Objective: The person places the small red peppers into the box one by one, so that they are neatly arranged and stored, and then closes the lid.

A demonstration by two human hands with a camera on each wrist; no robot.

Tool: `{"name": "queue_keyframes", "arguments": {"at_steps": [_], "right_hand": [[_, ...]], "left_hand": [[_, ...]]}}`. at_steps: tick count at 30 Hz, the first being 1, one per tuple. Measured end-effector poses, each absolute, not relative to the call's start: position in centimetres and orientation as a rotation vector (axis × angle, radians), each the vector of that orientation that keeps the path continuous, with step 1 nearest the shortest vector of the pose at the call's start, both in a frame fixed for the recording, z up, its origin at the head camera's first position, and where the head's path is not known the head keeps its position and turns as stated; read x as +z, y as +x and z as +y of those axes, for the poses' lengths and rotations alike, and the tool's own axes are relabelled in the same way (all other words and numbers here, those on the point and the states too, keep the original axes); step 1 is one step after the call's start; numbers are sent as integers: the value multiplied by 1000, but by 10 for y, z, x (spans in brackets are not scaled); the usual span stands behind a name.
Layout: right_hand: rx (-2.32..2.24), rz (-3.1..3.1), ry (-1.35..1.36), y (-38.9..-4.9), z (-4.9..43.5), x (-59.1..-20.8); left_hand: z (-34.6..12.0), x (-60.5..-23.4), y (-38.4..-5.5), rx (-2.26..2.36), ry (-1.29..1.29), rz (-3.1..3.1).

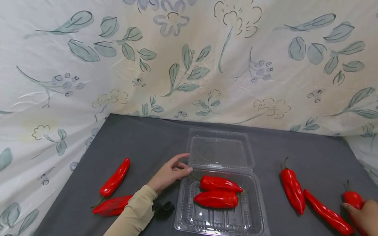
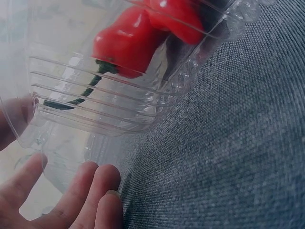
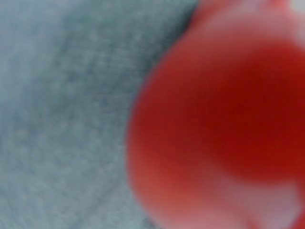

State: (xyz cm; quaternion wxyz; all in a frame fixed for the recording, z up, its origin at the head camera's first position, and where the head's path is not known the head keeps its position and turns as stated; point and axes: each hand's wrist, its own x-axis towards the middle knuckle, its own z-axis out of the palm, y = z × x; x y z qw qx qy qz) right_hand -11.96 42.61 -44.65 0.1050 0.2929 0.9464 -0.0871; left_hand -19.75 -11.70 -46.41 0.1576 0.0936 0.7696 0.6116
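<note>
A clear plastic clamshell box (image 1: 222,229) lies with its lid (image 1: 222,148) folded back. Inside it, two long red peppers (image 1: 216,199) rest side by side. My left hand (image 1: 167,173) is at the box's left edge, thumb on the rim and the other fingers loosely extended outside; in the left wrist view, the fingers (image 2: 78,191) show below the ribbed wall. At the far right, my right hand (image 1: 373,218) grips a red pepper (image 1: 352,198), its stem end sticking out past the thumb. That pepper fills the right wrist view, blurred.
Two more red peppers (image 1: 290,190) (image 1: 329,213) lie between the box and my right hand. On the left, a red pepper (image 1: 115,177) lies above another (image 1: 110,206), partly hidden by my left sleeve. A floral cloth (image 1: 188,56) hangs behind the dark grey table (image 1: 159,134).
</note>
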Motion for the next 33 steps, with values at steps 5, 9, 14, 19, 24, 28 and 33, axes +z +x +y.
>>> {"name": "queue_keyframes", "arguments": {"at_steps": [5, 9, 14, 19, 24, 28, 33], "right_hand": [[-232, 2838, 781, -118, 423, -443], [-198, 2869, 717, -119, 422, -441], [-186, 2859, 710, -121, 424, -441], [-186, 2907, 746, -118, 414, -433], [-247, 3084, 690, -116, 387, -412], [-349, 3198, 528, -118, 363, -392], [-462, 3278, 291, -119, 331, -372]], "left_hand": [[-118, -464, -199, 1758, 264, 2180], [-118, -464, -198, 1758, 252, 2199], [-118, -466, -197, 1757, 258, 2211], [-118, -465, -195, 1758, 279, 2201], [-117, -452, -190, 1757, 295, 2176], [-117, -439, -185, 1727, 299, 2191], [-116, -444, -186, 1737, 291, 2197]]}}
